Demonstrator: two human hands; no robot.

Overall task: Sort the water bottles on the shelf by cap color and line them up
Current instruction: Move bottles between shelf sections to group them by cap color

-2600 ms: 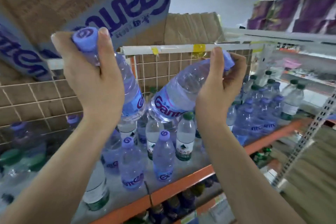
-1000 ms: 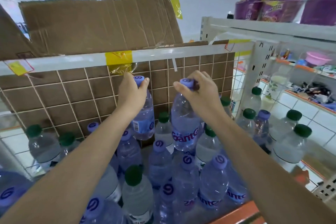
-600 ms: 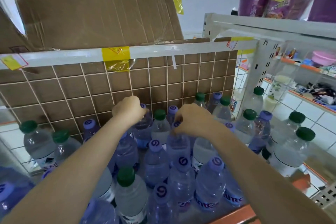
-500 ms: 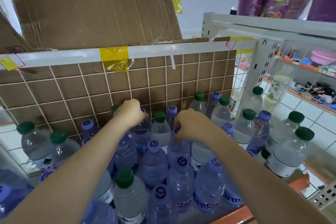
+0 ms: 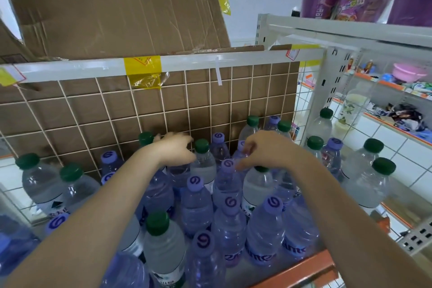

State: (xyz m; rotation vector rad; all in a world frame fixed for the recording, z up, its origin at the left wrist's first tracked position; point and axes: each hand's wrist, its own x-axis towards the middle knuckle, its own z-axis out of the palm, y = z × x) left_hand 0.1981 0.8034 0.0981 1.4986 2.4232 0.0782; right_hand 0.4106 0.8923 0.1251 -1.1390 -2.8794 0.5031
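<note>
Bottles crowd the shelf (image 5: 301,266) under both hands, purple caps and green caps mixed together. The left hand (image 5: 174,149) is cupped over the top of a purple-tinted bottle (image 5: 178,174) at the back of the cluster, fingers curled downward; its cap is hidden under the palm, and whether the fingers actually clamp it cannot be told. The right hand (image 5: 264,149) hovers with loosely spread, curled fingers, its fingertips down at the neck of a purple-capped bottle (image 5: 228,179); a firm hold cannot be confirmed there either.

Between the two hands stands a green-capped bottle (image 5: 202,161), and just behind it another purple-capped one (image 5: 218,147). Just left of the left hand a green cap (image 5: 145,138) shows against the wire grid (image 5: 93,110), which is backed by brown cardboard (image 5: 117,18). Under the right wrist a clear bottle (image 5: 257,184) stands with its cap mostly covered. Nearer the camera than both hands are more purple-capped bottles and one green-capped bottle (image 5: 161,241). Far left of the grip stand two green-capped bottles (image 5: 42,177); far right, beyond a white upright (image 5: 313,105), stand several more (image 5: 371,182).
</note>
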